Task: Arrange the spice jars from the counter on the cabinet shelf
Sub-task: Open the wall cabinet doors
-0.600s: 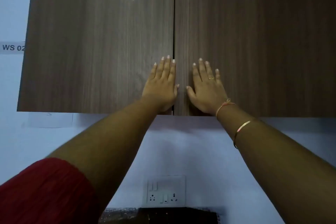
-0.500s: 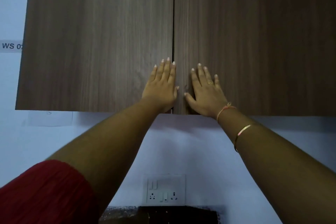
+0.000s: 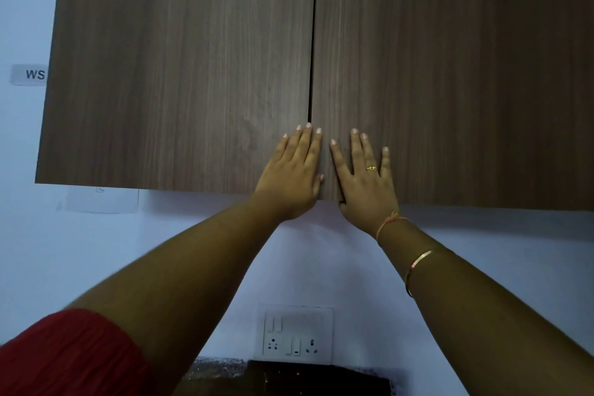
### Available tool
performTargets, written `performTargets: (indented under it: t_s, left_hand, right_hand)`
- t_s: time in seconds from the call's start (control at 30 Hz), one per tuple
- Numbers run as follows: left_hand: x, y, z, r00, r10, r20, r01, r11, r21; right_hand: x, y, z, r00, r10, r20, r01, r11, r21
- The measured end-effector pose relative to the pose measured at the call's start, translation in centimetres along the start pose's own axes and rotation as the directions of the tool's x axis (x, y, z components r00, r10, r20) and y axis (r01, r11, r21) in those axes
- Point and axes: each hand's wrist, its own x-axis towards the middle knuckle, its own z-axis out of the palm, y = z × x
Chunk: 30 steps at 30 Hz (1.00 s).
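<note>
A dark wood wall cabinet fills the upper view, both doors closed: the left door and the right door meet at a narrow centre seam. My left hand lies flat on the left door's lower inner corner, fingers stretched upward. My right hand, wearing a ring, lies flat on the right door beside the seam, its thumb tucked at the bottom edge. Neither hand holds anything. No spice jars or shelf are visible; the cabinet's inside is hidden.
A white wall runs below the cabinet with a switch and socket plate. A dark counter strip shows at the bottom edge. A paper label reading "WS" is on the wall at the left.
Both hands have slid slightly down the doors toward the bottom edge, and the right thumb now sits at the door's lower edge. The doors stay closed.
</note>
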Motion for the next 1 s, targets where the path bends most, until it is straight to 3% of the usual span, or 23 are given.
performTargets:
  t_s: [0.43,0.63,0.77,1.0]
  left_hand:
    - [-0.8,2.8,-2.3,0.988,-0.149,0.042,0.154,0.966,-0.209]
    - [-0.8,3.9,-6.3,0.946,-0.231,0.227,0.322,0.751,-0.577]
    - [-0.9,4.4,-8.2,0.887,-0.27,0.376,0.457,0.641,-0.617]
    - [-2.3,6.8,-12.6,0.863,-0.275,0.424,0.502,0.56,-0.659]
  right_hand:
    - [-1.4,0.9,-3.3,0.998,-0.045,0.034,0.046,0.998,-0.03]
    - [-2.6,1.1,-6.7,0.996,-0.046,0.072,0.048,0.998,-0.04]
    - [-3.6,1.5,-9.2,0.994,-0.05,0.093,0.057,0.996,-0.071]
    - [-6.1,2.5,-14.6,0.985,-0.033,0.169,0.046,0.996,-0.072]
